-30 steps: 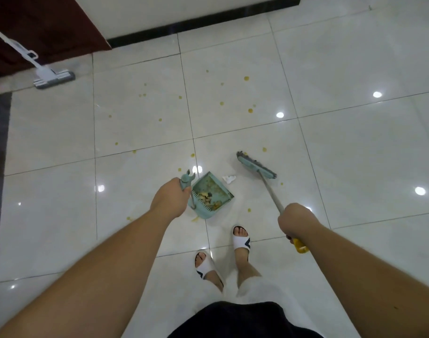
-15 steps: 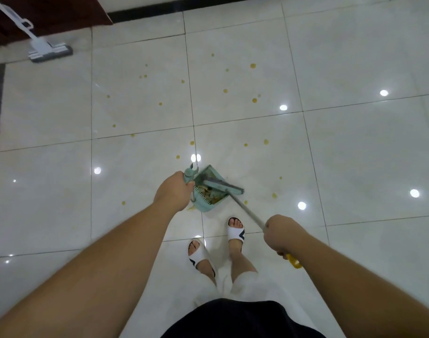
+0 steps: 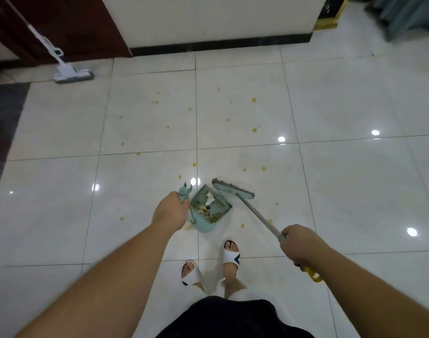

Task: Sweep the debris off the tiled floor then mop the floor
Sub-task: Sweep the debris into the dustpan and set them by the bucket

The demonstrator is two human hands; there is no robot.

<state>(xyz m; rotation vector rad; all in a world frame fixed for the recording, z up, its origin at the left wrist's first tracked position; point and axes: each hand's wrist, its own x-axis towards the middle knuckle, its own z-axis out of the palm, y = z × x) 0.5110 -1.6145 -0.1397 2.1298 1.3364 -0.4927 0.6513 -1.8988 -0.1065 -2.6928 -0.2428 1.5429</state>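
Sweeping stage. The left hand [image 3: 170, 212] gripped the handle of the teal plastic dustpan [image 3: 209, 211], which rested on the glossy tiled floor [image 3: 355, 179] holding crumpled paper and scraps. The right hand [image 3: 297, 245] clasped the metal shaft of the broom [image 3: 233, 190], its flat head just beyond the pan's far edge. Short strokes toward the pan would likely serve best; yellow spots [image 3: 254, 100] lay scattered farther off. A flat mop [image 3: 73, 75] stood far left.
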